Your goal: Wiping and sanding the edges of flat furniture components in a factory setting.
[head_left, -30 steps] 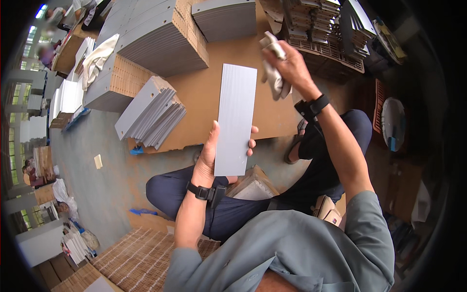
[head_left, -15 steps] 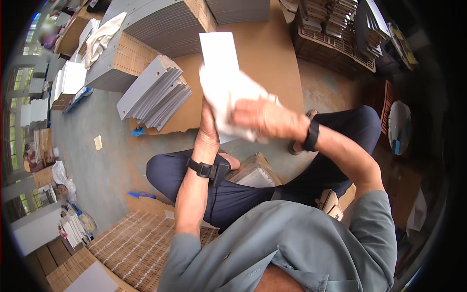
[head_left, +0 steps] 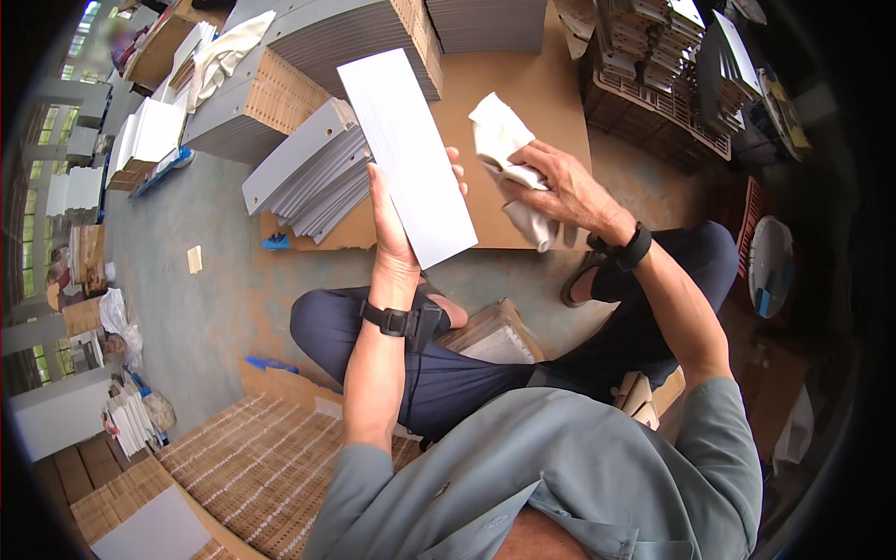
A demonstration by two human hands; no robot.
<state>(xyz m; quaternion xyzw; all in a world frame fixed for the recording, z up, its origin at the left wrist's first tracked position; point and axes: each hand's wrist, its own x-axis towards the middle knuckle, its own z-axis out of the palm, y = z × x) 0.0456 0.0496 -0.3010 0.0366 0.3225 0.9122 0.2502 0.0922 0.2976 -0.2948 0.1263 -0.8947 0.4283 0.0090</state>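
My left hand (head_left: pixel 397 219) grips a long white rectangular board (head_left: pixel 407 154) by its edges, thumb on the near side and fingertips on the far one. The board is tilted, its smooth face toward me. To its right, my right hand (head_left: pixel 565 191) is closed round a crumpled white cloth (head_left: pixel 499 131), apart from the board. Just left of the board leans a stack of grey panels (head_left: pixel 313 173) with small holes near their ends.
Tall stacks of grey boards (head_left: pixel 345 47) stand on a cardboard sheet (head_left: pixel 504 70) ahead. A brown crate (head_left: pixel 653 112) full of panels is at far right. Another cloth (head_left: pixel 229 56) drapes over the left stack. Between my feet sits a taped block (head_left: pixel 490 334); a woven mat (head_left: pixel 266 467) lies lower left.
The right hand and its cloth have come off the board and moved right and up. The board's whole face now shows, tilted more to the left at its top.
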